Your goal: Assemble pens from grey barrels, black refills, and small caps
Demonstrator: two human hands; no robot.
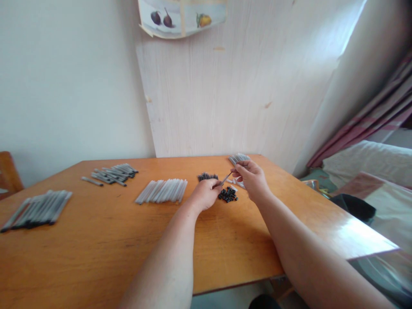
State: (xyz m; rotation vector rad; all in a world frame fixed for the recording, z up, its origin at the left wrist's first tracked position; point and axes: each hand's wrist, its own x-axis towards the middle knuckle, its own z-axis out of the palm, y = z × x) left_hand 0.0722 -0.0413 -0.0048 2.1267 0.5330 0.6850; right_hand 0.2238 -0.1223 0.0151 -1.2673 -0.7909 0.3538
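Note:
Between my two hands runs a thin pen refill (226,177) with a dark section near its upper end. My left hand (207,194) is closed around the lower end, its fingers partly hidden. At the upper end my right hand (251,177) pinches the refill between thumb and fingertips. Just below the hands lies a heap of small black pen caps or plugs (228,195). Small dark-tipped parts (207,176) sit behind my left hand. White pieces (236,183) show partly beside my right hand, and a bundle of thin grey sticks (238,158) lies beyond it.
White pen barrels (162,191) lie in a row left of my hands. Pens with black ends form a loose pile (114,174) and a neater row (38,208) farther left on the wooden table (128,244). A wall stands behind; a bed (380,171) is at right.

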